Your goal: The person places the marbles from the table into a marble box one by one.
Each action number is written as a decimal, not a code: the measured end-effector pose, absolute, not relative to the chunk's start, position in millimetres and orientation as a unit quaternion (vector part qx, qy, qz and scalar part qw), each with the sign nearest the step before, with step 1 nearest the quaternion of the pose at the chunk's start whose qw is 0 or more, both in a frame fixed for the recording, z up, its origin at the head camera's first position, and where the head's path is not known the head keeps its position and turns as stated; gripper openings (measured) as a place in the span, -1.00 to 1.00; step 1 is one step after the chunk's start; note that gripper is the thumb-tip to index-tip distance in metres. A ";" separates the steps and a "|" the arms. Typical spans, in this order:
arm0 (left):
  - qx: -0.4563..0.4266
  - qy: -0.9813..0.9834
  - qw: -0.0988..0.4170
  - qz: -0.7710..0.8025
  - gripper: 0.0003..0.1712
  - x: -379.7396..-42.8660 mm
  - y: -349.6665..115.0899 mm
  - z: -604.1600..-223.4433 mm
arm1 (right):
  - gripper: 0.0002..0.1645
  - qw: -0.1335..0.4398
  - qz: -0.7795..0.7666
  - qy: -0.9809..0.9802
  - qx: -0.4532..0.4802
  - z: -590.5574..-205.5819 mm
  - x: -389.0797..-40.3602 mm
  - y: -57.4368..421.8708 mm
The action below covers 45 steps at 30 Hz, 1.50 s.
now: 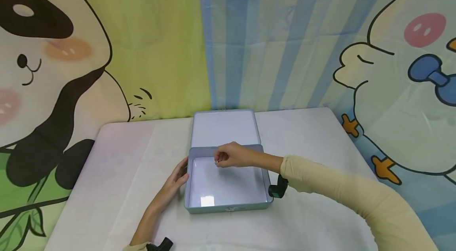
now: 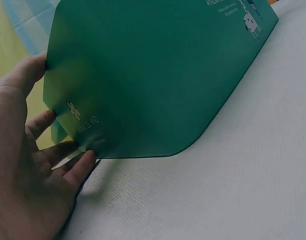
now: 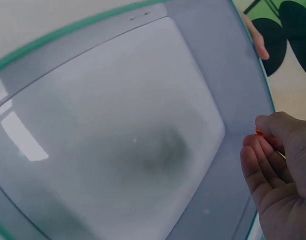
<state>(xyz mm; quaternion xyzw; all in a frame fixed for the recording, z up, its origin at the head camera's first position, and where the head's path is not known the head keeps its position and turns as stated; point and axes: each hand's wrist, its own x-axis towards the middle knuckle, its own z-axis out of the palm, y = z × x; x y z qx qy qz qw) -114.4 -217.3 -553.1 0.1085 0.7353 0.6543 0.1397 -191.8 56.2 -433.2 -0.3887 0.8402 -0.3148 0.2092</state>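
Green box [image 1: 231, 187], pale inside, stands on white cloth [image 1: 306, 136], lid [image 1: 225, 128] thrown back behind it. Left hand [image 1: 173, 183]: fingers loosely extended, touching the box's left wall, not grasping. Right hand [image 1: 231, 155]: above the interior, pinching a small orange item [image 3: 259, 132], shape unclear, mostly hidden by fingertips.

looks like a staged filming corner: cartoon backdrop [image 1: 171, 45] along far edge of white surface [image 1: 303, 136], panda [image 1: 42, 84] past left edge, bird [image 1: 399, 124] past right, camera [image 1: 278, 188] on each wrist.
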 end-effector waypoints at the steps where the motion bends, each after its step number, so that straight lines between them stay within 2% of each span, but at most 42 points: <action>1: 0.108 0.736 0.139 0.654 -0.33 -114.4 -217.7 -553.2 | -0.92 0.213 -0.303 0.840 -0.397 -434.1 -193.2 50.6; 7: 0.120 0.732 0.139 0.656 -0.33 -116.3 -220.2 -553.4 | -0.92 0.244 -0.245 0.836 -0.425 -443.2 -198.6 18.1; 15: 0.128 0.718 0.150 0.668 -0.33 -115.7 -217.6 -553.1 | -0.89 0.247 -0.214 0.847 -0.419 -472.0 -203.7 -8.0; 21: 0.132 0.723 0.145 0.662 -0.34 -119.3 -216.0 -551.6 | -0.89 0.222 -0.217 0.849 -0.428 -475.9 -206.8 -11.9; 30: 0.125 0.724 0.153 0.660 -0.32 -114.6 -218.7 -552.0 | -0.88 0.228 -0.200 0.856 -0.418 -486.0 -208.1 -20.5; 40: 0.111 0.723 0.143 0.666 -0.33 -111.8 -218.8 -551.4 | -0.87 0.205 -0.201 0.858 -0.426 -487.0 -204.3 -22.1; 45: 0.120 0.726 0.145 0.662 -0.34 -112.4 -217.7 -552.9 | -0.67 0.170 -0.209 0.863 -0.428 -470.7 -192.5 0.1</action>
